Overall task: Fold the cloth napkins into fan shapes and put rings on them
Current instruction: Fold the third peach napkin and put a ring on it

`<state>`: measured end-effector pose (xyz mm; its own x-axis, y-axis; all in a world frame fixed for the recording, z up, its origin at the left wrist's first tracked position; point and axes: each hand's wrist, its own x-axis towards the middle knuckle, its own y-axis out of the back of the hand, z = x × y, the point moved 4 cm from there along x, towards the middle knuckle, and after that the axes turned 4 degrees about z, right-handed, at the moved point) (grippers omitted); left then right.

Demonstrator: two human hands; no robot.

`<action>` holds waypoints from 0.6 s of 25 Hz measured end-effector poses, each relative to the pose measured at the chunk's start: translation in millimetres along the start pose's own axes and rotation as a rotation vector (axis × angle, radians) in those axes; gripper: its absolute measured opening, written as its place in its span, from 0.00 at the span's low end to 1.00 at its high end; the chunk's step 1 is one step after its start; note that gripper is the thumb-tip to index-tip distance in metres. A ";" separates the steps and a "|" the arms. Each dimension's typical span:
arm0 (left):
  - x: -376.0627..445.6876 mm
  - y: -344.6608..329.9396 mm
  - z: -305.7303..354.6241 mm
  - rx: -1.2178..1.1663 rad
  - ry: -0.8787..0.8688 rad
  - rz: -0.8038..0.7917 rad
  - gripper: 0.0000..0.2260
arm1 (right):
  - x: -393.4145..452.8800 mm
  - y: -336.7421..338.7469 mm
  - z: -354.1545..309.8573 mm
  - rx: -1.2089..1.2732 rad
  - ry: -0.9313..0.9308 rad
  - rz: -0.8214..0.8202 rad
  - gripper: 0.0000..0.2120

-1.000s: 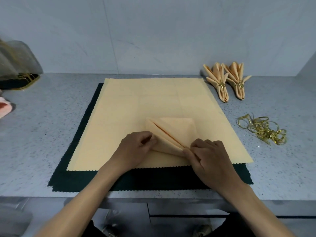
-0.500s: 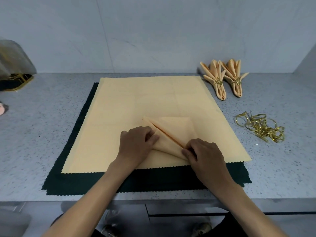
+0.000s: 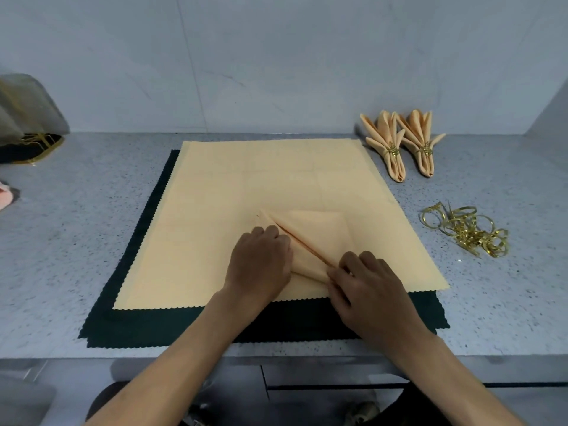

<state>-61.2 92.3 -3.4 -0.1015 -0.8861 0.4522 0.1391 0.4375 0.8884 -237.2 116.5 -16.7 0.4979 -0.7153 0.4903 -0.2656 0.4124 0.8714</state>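
Left hand (image 3: 261,265) has slid further onto the folded napkin (image 3: 319,238), fingers curled, pressing its left flap. Right hand (image 3: 368,290) pinches the near tip. I see it lying on the flat cloth (image 3: 246,195), mid-surface (image 3: 76,241).

Left hand (image 3: 259,265) and right hand (image 3: 370,290) pinching folded napkin (image 3: 313,238), gold rings (image 3: 467,230) nearby

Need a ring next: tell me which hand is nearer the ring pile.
Right. The right hand rests on the napkin, nearer the ring pile; the left hand sits farther away.
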 end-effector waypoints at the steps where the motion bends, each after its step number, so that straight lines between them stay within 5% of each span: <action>1: -5.4 0.3 0.4 -0.044 0.057 -0.009 0.10 | 2.3 1.0 -3.4 -0.049 0.021 -0.013 0.06; 5: -18.2 3.7 1.3 -0.197 0.081 -0.058 0.16 | 6.6 8.3 -22.3 0.002 -0.033 -0.067 0.08; 8: -8.3 -2.7 2.8 -0.205 -0.177 -0.265 0.21 | -2.3 8.5 -58.4 0.166 -0.163 -0.104 0.15; 12: 8.0 -5.0 -8.3 -0.249 -0.229 -0.416 0.15 | 10.5 8.1 -91.9 0.390 -0.295 -0.152 0.15; 15: -1.3 -0.9 2.2 -0.243 -0.150 -0.428 0.11 | 12.1 23.8 -63.6 0.433 -0.205 -0.052 0.07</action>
<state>-63.4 93.5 -4.6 -0.3370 -0.9385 0.0746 0.2776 -0.0233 0.9604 -185.0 153.5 8.9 0.3581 -0.8430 0.4012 -0.5858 0.1317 0.7997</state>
